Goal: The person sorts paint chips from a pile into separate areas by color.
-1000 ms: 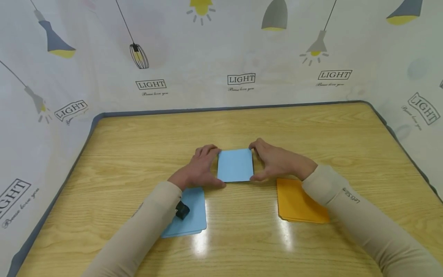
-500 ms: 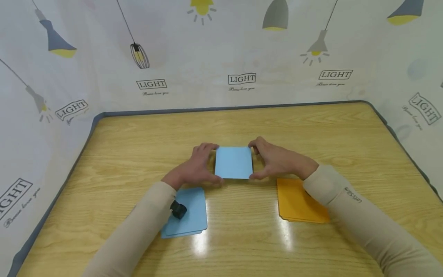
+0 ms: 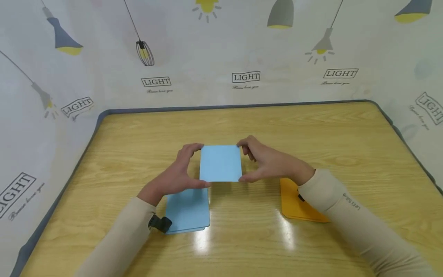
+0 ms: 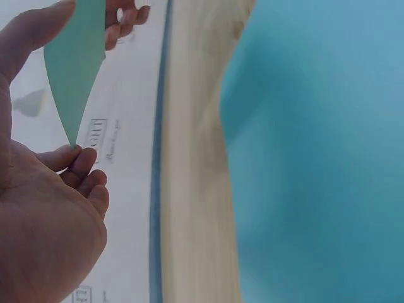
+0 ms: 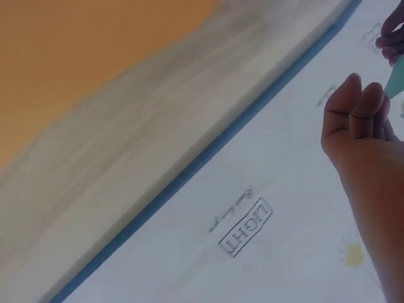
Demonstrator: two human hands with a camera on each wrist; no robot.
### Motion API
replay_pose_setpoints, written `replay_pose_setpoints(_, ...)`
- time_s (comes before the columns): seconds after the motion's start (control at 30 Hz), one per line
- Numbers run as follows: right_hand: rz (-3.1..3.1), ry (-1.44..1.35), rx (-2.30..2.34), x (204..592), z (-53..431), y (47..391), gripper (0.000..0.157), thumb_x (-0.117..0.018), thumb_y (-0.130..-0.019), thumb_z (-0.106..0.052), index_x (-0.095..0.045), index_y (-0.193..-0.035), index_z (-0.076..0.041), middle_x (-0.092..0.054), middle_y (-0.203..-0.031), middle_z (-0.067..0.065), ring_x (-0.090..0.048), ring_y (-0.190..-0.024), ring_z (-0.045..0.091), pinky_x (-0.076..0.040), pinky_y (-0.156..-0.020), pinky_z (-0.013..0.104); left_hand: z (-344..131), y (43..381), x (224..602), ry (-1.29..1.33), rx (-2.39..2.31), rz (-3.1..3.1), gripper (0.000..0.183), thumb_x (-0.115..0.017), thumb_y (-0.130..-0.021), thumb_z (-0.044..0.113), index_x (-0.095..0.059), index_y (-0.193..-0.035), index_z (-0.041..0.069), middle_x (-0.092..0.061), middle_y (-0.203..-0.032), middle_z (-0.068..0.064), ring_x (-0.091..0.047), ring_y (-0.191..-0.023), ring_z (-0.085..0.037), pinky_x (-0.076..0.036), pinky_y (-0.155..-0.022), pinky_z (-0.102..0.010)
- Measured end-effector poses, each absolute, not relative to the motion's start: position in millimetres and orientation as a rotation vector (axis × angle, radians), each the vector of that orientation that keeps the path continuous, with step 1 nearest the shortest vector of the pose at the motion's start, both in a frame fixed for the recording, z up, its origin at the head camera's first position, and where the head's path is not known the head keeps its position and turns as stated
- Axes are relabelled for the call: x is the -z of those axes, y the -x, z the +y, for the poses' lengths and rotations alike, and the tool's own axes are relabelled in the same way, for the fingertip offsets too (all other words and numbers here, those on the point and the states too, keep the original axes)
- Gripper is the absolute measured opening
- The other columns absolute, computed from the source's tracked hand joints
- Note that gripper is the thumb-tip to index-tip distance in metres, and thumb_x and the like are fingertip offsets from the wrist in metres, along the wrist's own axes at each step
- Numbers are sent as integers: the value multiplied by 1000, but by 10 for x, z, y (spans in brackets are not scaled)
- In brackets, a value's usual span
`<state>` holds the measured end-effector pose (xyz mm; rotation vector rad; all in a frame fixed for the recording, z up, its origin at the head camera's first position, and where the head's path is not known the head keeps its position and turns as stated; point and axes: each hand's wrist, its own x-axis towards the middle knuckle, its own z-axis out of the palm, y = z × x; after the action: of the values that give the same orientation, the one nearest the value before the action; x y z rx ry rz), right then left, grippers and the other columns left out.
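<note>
A square light-blue card (image 3: 220, 163) is held level above the table between both hands in the head view. My left hand (image 3: 176, 171) pinches its left side, thumb at the near corner and fingers at the far one. On the opposite side my right hand (image 3: 271, 161) grips the two right corners in the same way. In the left wrist view the card (image 4: 74, 69) looks greenish, bowing slightly between thumb and fingertips. Only a sliver of the card (image 5: 396, 79) shows in the right wrist view, beside the curled fingers of the right hand (image 5: 372, 136).
Under the left forearm lies a stack of light-blue cards (image 3: 190, 209). A stack of orange cards (image 3: 294, 204) lies partly hidden beneath the right sleeve. Behind the wooden table (image 3: 242, 234) rises a white backdrop (image 3: 200, 57) printed with lamps.
Both hands have lifted the blue card off the table and carried it left and nearer the head camera. The left forearm has shifted left, uncovering more of the blue stack.
</note>
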<state>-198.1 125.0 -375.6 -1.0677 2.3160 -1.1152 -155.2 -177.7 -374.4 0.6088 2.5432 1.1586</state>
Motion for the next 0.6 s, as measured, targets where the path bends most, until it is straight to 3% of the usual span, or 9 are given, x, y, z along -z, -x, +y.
replay_pose_setpoints(0.37,2248,1125,1157,3741,906,1755,84,-82,-78,-42,-32,-135,-7,-36,-111,14,-39,-99,23,-39,-82,35,-2132,1154,3678,-570,-1226,2545,100,-84,-78,34,-20,-153,13,-19,-152,-10,-19,-139,-39,-26,-104,-64)
replay_pose_setpoints(0.6,2312,1233,1022,3803,668,1647,85,-83,-76,-44,-35,-135,-5,-41,-109,14,-42,-83,17,-40,-74,30,-2334,904,3721,-523,-1244,2534,101,-85,-77,30,-20,-152,10,-19,-151,-12,-16,-140,-42,-25,-104,-66)
